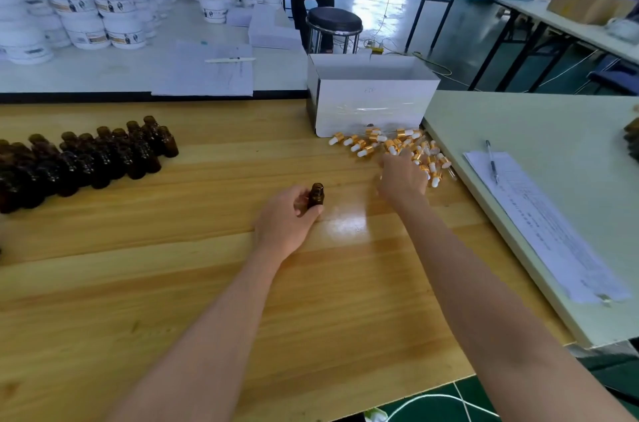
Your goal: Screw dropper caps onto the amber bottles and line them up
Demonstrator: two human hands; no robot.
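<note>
Far left, wooden tabletop (173,266): a group of amber bottles (86,158) stands upright in close rows, touching one another. Their necks are open and carry no caps. The group runs from the left edge of the view towards the middle.

Behind it, on a white tabletop (138,72), white jars (86,6) are stacked in tiers.

Centre: the left hand (287,217) rests on the wood. Its grip is closed round a single amber bottle (316,196), with the thumb on the near side and the fingers round the far side. This bottle is upright, its base is on the wood, and its neck is open. It stands well apart from the group.

Beyond the centre, a black-topped stool (333,22) stands on the floor.

Right of centre: a white box (373,99), open at the top, sits at the far edge of the wood. Just in front of it lies a loose pile of dropper caps (366,144), with gold collars and white bulbs, lying in all directions.

The right hand (401,179) is at the near side of that pile, fingers down among the caps. The hand is blurred, so I cannot tell the state of its grip or whether it holds a cap.

Far right: a pale tabletop (518,117) adjoins the wood. On it lie printed sheets (546,224), with a pen (491,160) resting across their far end.
</note>
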